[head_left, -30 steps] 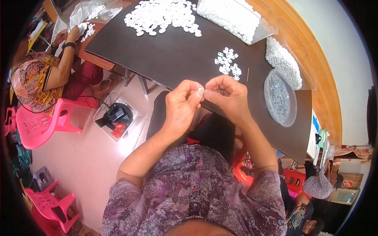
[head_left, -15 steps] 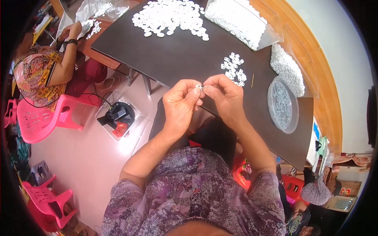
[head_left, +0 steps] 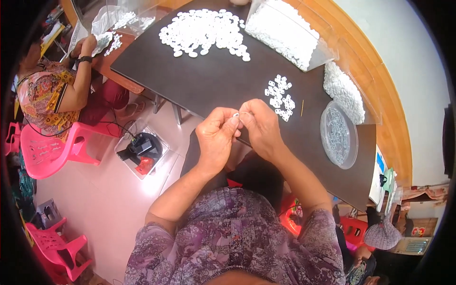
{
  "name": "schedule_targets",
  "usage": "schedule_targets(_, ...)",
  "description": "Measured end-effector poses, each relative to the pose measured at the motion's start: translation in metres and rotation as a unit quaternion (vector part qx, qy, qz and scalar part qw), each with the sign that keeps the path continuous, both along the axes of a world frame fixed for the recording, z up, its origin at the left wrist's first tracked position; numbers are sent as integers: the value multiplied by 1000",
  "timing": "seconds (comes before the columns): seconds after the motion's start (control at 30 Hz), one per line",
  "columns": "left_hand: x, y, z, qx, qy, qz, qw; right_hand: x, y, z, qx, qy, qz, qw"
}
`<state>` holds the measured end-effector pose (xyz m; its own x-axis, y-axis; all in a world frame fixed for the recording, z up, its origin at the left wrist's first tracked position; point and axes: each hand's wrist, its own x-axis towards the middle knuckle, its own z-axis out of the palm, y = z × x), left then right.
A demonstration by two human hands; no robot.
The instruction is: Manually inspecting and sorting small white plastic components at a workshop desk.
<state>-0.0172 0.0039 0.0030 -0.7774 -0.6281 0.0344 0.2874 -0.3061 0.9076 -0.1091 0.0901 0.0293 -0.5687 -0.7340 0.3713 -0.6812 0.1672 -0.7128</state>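
Over the near edge of the dark table (head_left: 190,80), my hands meet fingertip to fingertip. Thumb and fingers of my left hand (head_left: 214,140) are closed on a small white plastic piece (head_left: 236,114). My right hand (head_left: 261,129) pinches right beside it, touching the piece; whatever lies between its fingertips is too small and covered to make out. Just beyond my right hand lies a loose cluster of small white pieces with holes (head_left: 280,97). A thin yellowish stick (head_left: 302,108) rests to the right of that cluster.
A round clear tub (head_left: 351,159) of small metal parts stands at the right. Clear bins (head_left: 327,51) of white pieces line the back right. White oval pieces (head_left: 204,28) spread over the far table. At left, another person (head_left: 52,95) works near a pink chair (head_left: 45,147).
My right hand has come in closer to my left, its fingertips now at the white piece. The table's contents sit slightly lower in view.
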Motion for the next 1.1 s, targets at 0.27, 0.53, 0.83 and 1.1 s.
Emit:
schedule_targets(0.27, -26, -23, -10, 77, 47, -3, 996, -47, -17, 12, -27, -118, 1, 993)
schedule_targets(0.53, -37, -27, -14, 84, 57, 8, 995, -147, -57, -23, 99, 248, -146, 953)
schedule_targets(0.83, -34, -27, -15, 68, 47, 12, 997, -144, -52, -32, 114, 304, -116, 939)
schedule_targets(1.1, -36, -25, -15, 71, 55, 11, 996, -154, -55, -31, 87, 223, -123, 963)
